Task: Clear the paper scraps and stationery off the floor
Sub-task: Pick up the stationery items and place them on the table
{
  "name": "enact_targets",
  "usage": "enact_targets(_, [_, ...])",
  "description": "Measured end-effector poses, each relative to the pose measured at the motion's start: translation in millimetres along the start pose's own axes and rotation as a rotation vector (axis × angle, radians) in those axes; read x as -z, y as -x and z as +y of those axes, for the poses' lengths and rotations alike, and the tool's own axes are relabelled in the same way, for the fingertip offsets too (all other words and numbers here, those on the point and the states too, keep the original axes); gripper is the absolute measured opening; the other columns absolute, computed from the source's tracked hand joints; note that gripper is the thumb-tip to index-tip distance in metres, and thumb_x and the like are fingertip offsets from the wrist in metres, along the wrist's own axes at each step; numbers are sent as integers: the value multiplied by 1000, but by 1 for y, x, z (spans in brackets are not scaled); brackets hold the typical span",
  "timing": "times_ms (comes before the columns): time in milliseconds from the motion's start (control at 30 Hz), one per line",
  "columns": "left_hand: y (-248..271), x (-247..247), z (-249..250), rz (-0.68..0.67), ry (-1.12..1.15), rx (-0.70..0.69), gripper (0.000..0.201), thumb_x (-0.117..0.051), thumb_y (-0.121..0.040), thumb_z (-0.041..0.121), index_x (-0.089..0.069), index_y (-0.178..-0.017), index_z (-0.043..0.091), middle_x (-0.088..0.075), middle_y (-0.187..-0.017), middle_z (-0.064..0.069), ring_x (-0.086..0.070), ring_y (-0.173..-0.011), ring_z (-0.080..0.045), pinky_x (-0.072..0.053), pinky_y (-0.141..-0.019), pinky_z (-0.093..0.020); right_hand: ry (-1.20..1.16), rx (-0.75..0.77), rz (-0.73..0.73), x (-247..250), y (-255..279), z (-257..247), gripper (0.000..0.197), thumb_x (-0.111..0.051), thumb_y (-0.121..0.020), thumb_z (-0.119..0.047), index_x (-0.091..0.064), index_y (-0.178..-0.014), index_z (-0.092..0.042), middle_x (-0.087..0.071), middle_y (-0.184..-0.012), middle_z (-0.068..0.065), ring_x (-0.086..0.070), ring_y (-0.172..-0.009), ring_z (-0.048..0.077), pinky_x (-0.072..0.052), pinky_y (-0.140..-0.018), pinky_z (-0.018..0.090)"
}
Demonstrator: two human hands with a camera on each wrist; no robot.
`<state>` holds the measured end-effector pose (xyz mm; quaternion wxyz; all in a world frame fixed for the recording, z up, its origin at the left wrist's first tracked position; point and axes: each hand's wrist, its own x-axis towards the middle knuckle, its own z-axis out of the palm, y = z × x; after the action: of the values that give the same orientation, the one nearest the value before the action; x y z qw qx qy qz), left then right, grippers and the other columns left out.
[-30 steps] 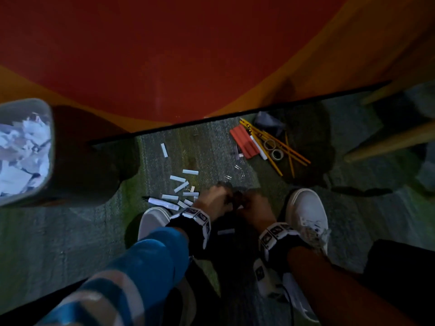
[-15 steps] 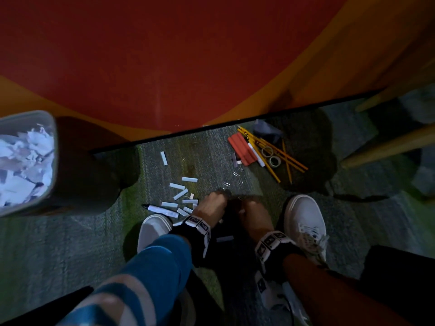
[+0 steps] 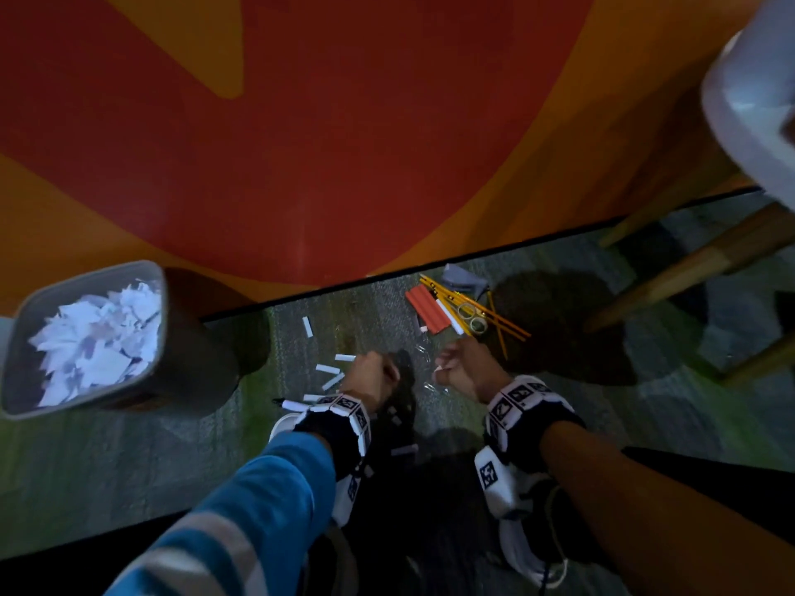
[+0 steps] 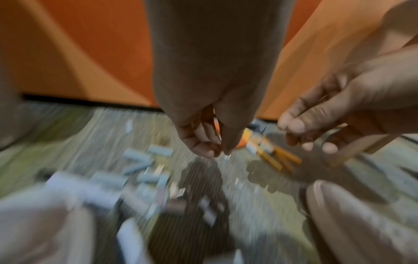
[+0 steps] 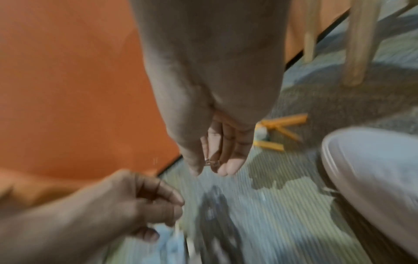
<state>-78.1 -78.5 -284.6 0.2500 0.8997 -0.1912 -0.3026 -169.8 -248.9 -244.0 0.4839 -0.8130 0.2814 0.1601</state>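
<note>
Several white paper scraps (image 3: 328, 369) lie on the grey carpet in front of my left shoe. Red sticks (image 3: 426, 309), yellow pencils (image 3: 501, 322) and tape rolls (image 3: 472, 319) are piled by the wall. Loose paper clips (image 3: 423, 352) glint between my hands. My left hand (image 3: 372, 374) hovers above the scraps, its fingertips (image 4: 227, 146) pinched on a small shiny thing that looks like a paper clip. My right hand (image 3: 460, 367) hangs a little to the right and pinches a small clear clip (image 5: 211, 162) between thumb and fingers. Both wrist views are blurred.
A grey bin (image 3: 198, 372) full of torn paper stands at the left by the orange and red wall. Wooden chair legs (image 3: 688, 268) and a white seat (image 3: 748, 92) are at the right. My white shoes (image 3: 529, 548) are below the hands. A white marker (image 3: 297, 405) lies near the left shoe.
Both hands were together low on the carpet by the clips. They have since risen and drawn apart, the right hand moving right toward the stationery pile. The head view tilted up.
</note>
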Motion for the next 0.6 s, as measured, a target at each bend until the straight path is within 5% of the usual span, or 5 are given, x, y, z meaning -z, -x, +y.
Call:
enact_targets(100, [7,-18,-24,-78,-68,68,22,-63,-79,4,-78,-82,20,-77,-89,-6,-72,-87,-22,-57,-80,-32,102,-7,-40,-34,-1,15,19,-75,-74,-3,-64,-69,-17,-70,-80,10,-61,-74,18,-49,-68,25])
enact_targets(267, [-6,-50,-55,-97,-109,134,21,-72,-85,25,-74,-104,14,-74,-104,-11,-68,-100,-27,-52,-83,-32,124,-96,-113,-70,-18,36,7,-73,-77,-9,-74,-81,-14,-74,-88,12,-69,-89,24,-50,-79,25])
enact_targets(367, [-13,-63,-61,-64,-169,144,30,-72,-86,34,-70,-105,11,-70,-107,-14,-65,-102,-32,-52,-85,-37,170,-88,-184,-78,-30,45,8,-70,-75,-12,-69,-68,-17,-70,-79,10,-69,-87,27,-54,-75,33])
enact_targets(600, [-23,-73,-66,-19,-303,-20,15,-62,-88,25,-68,-98,17,-62,-109,-12,-59,-105,-33,-49,-87,-40,151,-131,-116,-84,-46,54,10,-76,-74,-10,-71,-83,-11,-70,-91,16,-67,-90,29,-55,-79,36])
